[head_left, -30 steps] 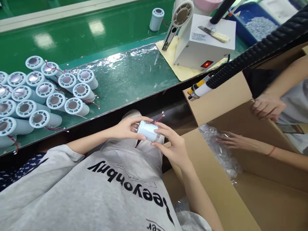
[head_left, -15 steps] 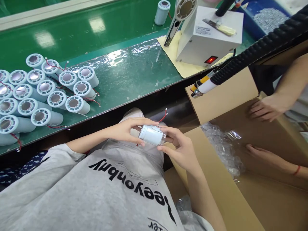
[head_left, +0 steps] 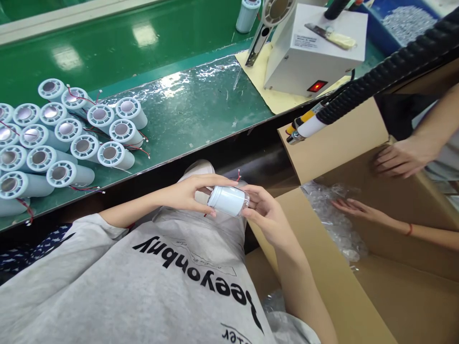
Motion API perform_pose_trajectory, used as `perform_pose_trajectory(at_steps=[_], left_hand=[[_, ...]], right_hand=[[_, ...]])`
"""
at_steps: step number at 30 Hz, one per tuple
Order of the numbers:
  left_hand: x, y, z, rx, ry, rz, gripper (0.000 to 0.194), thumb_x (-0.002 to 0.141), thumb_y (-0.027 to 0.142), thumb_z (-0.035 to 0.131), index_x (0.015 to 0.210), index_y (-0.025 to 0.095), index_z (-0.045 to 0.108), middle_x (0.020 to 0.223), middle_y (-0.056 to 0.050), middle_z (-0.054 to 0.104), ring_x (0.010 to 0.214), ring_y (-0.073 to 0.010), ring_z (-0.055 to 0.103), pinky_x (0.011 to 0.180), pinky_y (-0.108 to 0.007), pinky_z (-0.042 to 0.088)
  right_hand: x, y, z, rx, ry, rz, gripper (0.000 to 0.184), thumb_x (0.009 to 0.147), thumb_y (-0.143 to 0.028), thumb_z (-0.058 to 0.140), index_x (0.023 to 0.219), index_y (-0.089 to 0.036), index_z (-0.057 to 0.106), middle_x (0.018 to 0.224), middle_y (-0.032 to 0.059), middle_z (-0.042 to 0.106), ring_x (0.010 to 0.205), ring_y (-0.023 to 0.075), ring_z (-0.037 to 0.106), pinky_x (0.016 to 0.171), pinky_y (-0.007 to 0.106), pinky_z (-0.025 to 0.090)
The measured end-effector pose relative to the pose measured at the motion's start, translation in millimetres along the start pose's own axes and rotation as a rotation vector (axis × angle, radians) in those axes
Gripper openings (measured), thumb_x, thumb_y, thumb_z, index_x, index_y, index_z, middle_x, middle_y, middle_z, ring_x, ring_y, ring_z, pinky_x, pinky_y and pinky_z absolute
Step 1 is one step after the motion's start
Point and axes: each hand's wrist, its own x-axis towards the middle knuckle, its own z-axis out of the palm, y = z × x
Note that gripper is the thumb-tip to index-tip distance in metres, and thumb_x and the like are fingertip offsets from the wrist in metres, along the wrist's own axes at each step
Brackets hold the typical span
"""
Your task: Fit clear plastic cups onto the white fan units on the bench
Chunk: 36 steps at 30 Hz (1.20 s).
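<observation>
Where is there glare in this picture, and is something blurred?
Head view: ceiling lights glare on the green belt and on the shiny mat; the co-worker's hand is slightly blurred; the white cylinder in both hands is sharp.

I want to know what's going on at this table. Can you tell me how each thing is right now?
Pale blue plastic cylinder: held sideways between both hands.
Left hand: gripping cylinder's near end.
Right hand: cupping its far end.
Cluster of pale blue cylinders: lying on the green bench.
White box machine: switched on, red light glowing.
Brown cardboard box: open.
</observation>
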Motion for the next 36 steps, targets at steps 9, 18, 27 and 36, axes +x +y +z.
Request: perform_pose_trajectory(at_steps=[9, 18, 27, 36], left_hand=[[0, 0, 1.9, -0.062, 0.000, -0.048, 0.073, 0.077, 0.028, 0.085, 0.145, 0.026, 0.060, 0.152, -0.012, 0.059, 0.138, -0.0300, 0.058, 0.109, -0.041, 0.053], [3, 0, 1.9, -0.135, 0.014, -0.122, 0.075, 0.072, 0.023, 0.087, 0.143, 0.027, 0.062, 0.146, -0.010, 0.062, 0.123, -0.0278, 0.067, 0.107, -0.041, 0.054], [17, -15, 17.1, -0.422, 0.011, -0.411, 0.064, 0.076, 0.042, 0.083, 0.132, 0.021, 0.060, 0.113, -0.008, 0.067, 0.094, -0.0214, 0.070, 0.070, -0.030, 0.062], [55, -36, 12.5, -0.512, 0.156, -0.564, 0.059, 0.061, 0.045, 0.092, 0.105, 0.017, 0.067, 0.088, -0.003, 0.066, 0.070, -0.0158, 0.063, 0.049, -0.024, 0.057]], right_hand=[[6, 5, 6, 0.212, -0.001, 0.160, 0.053, 0.073, -0.066, 0.082, 0.102, -0.025, 0.062, 0.082, -0.0016, 0.068, 0.066, 0.0165, 0.069, 0.055, 0.030, 0.064], [7, 7, 9, 0.258, -0.031, 0.237, 0.063, 0.074, -0.079, 0.072, 0.099, -0.023, 0.059, 0.071, -0.0014, 0.072, 0.049, 0.0152, 0.068, 0.047, 0.026, 0.059], [-10, 21, 22, -0.006, 0.190, -0.005, 0.042, 0.080, -0.054, 0.075, 0.107, -0.026, 0.059, 0.084, -0.0011, 0.070, 0.065, 0.0172, 0.068, 0.062, 0.032, 0.060], [-277, 81, -65, -0.681, 1.774, 0.409, 0.039, 0.089, -0.059, 0.053, 0.112, -0.028, 0.059, 0.087, 0.0103, 0.071, 0.072, 0.0342, 0.072, 0.057, 0.049, 0.061]])
